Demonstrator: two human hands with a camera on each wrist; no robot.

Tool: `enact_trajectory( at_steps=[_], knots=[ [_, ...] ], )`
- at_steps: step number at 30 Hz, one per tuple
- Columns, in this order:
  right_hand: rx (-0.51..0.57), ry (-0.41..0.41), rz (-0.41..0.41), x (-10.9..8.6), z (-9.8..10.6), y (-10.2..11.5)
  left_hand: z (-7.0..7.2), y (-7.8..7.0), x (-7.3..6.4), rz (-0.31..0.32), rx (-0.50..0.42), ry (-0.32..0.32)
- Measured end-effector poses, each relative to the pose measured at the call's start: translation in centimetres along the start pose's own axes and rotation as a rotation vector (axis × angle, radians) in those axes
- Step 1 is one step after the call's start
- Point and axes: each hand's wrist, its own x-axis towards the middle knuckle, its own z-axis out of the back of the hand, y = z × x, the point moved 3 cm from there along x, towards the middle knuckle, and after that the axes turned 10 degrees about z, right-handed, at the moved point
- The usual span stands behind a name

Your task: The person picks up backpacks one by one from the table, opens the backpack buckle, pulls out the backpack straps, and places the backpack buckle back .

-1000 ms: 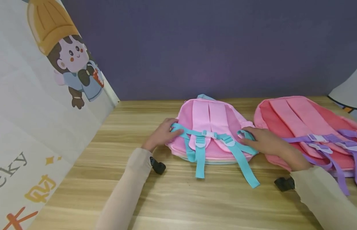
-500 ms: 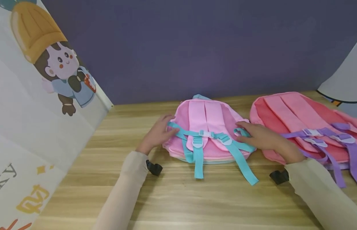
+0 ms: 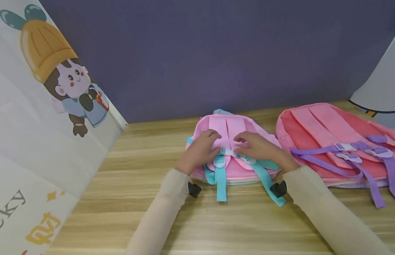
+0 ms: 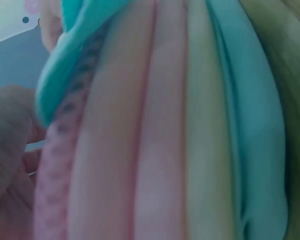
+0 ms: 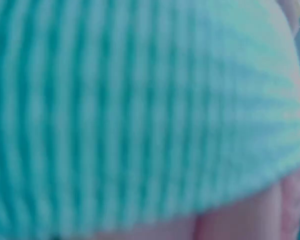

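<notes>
A pink backpack (image 3: 235, 124) lies with its shoulder straps upward on the wooden table. Across its lower half runs a turquoise band joined by a white buckle (image 3: 228, 152), and two turquoise strap ends (image 3: 221, 189) hang toward me. My left hand (image 3: 199, 150) is over the left shoulder strap, its fingers loosely bent beside the buckle. From the other side my right hand (image 3: 261, 147) faces it, fingers apart. Whether either hand touches the buckle is unclear. The left wrist view has the bag's banded side (image 4: 160, 130); a blurred turquoise strap (image 5: 140, 110) fills most of the right wrist view.
A coral backpack (image 3: 339, 122) with purple straps (image 3: 374, 189) lies close on the right, its band buckled. Behind the bags rises a dark blue wall (image 3: 216, 56). A white panel (image 3: 22, 141) with a cartoon figure borders the table (image 3: 172, 219) on the left.
Both hands have left the pink backpack's sides, where they held the turquoise side straps. They have come inward and now face each other over its middle, near the buckle.
</notes>
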Motion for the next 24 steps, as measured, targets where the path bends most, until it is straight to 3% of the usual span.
enact_trajectory(
  at_steps=[9,14,24],
  knots=[
    [0.003,0.006,0.023,1.1,-1.3,0.4,-2.3,0.0,0.9,0.074,-0.039,0.162],
    [0.04,-0.011,0.02,1.3,-1.7,0.1,-2.7,0.0,0.8,0.089,-0.073,0.162],
    [0.056,-0.086,-0.002,1.3,-2.2,-0.2,-2.7,-0.1,0.5,0.135,-0.035,0.13]
  ],
)
